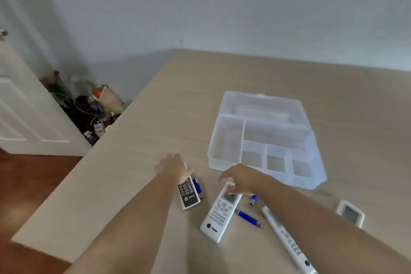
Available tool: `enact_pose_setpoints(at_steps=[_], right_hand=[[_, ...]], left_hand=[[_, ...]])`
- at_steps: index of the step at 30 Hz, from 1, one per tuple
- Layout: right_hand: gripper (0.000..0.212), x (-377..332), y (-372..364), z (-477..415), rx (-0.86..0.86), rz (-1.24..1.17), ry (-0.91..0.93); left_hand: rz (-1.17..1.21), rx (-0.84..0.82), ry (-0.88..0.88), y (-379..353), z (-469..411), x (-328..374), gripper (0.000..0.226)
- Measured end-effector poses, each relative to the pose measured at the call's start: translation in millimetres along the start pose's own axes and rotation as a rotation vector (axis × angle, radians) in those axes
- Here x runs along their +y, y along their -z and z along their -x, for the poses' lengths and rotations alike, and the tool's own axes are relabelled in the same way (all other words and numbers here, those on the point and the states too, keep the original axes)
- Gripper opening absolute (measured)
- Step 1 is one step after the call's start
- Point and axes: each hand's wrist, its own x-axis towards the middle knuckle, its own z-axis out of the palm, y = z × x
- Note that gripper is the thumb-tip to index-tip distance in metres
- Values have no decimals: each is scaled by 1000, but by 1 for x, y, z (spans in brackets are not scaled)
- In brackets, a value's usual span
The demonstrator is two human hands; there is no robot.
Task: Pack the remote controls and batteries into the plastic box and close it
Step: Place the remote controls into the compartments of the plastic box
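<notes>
A clear plastic box [224,140] with several compartments stands open on the table, its lid [262,104] folded back. My left hand [173,168] rests on the top end of a small beige remote [188,194]; a blue battery [198,187] lies beside it. My right hand [241,179] covers the top of a white remote [219,216]. Two more blue batteries [248,218] [253,200] lie between remotes. A long white remote [287,242] lies partly under my right forearm. A small square remote [351,214] sits at the right.
The light wooden table [133,173] has its left edge close to my left arm, with brown floor below. A white door [26,100] and a pile of clutter [93,104] fill the corner at the left. A grey wall runs behind the table.
</notes>
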Motion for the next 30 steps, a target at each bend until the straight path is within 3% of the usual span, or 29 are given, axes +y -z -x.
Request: enact_pose_setpoints(at_steps=[3, 7, 14, 17, 24, 30], right_hand=[[56, 6, -12, -10, -132, 116, -58], [67, 16, -25, -22, -179, 177, -39], [60, 11, -15, -32, -238, 310, 10], [53, 13, -6, -33, -251, 175, -51], [14, 12, 46, -26, -362, -192, -83], [8, 38, 117, 5, -62, -463, -103]], left_hand=[[72, -20, 93, -16, -6, -2, 60], [132, -5, 160, -28, -13, 1, 58], [194, 6, 206, -27, -22, 9, 49], [213, 9, 199, -21, -25, 4, 48], [241, 89, 144, 21, -25, 13, 49], [303, 195, -45, 75, -27, 60, 41]])
